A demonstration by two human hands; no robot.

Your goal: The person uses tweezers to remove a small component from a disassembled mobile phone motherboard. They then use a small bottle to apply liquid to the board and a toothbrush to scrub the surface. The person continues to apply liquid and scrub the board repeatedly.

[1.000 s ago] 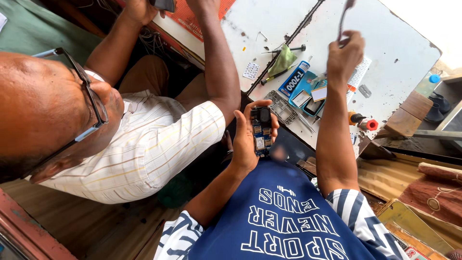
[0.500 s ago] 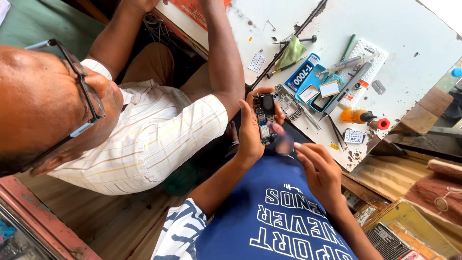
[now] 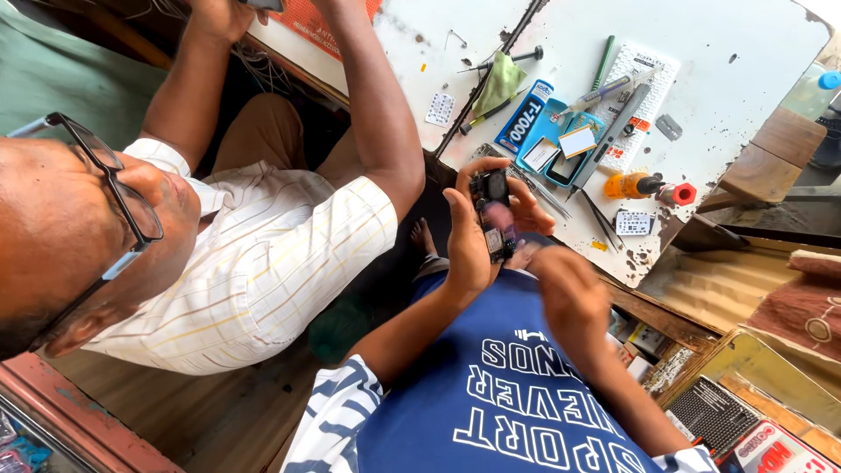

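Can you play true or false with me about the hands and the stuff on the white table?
1. The left hand holds a small dark phone part. True.
2. The right hand rests flat on the table. False: it is raised near the part, blurred, above the blue shirt.
3. A green cloth lies on the table. True.
4. The orange tool is in the right hand. False: it lies on the table.
5. A co-worker in a striped shirt sits beside the person. True.
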